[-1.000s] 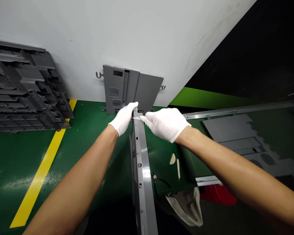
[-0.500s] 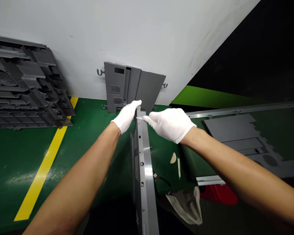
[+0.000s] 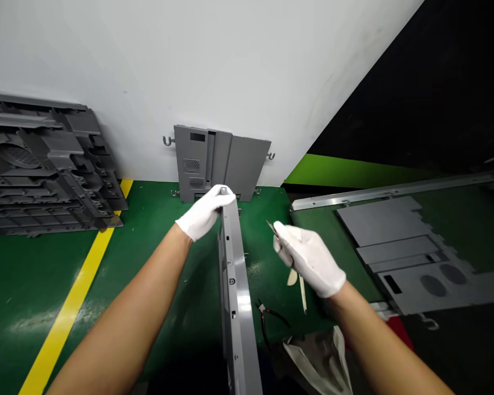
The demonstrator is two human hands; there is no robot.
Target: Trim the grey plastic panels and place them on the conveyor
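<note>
A long grey panel (image 3: pixel 235 285) stands on edge and runs away from me down the middle of the view. My left hand (image 3: pixel 203 211), in a white glove, grips its far top corner. My right hand (image 3: pixel 308 258), also gloved, is off the panel to its right and pinches a small thin blade-like tool (image 3: pixel 271 226) that points up and left. Both forearms are bare.
A grey vented cover (image 3: pixel 220 162) leans on the white wall. Stacked grey moulded panels (image 3: pixel 45 164) lie at left beside a yellow floor line (image 3: pixel 72 307). At right lie a flat grey back cover (image 3: pixel 407 252) and a metal strip (image 3: pixel 391 189). Pliers (image 3: pixel 267 318), scraps and a bag (image 3: pixel 316 356) lie on the green floor.
My right hand has pulled away from the panel's top end, down and to the right, still pinching the thin tool. My left hand stays on the corner. The view has shifted slightly.
</note>
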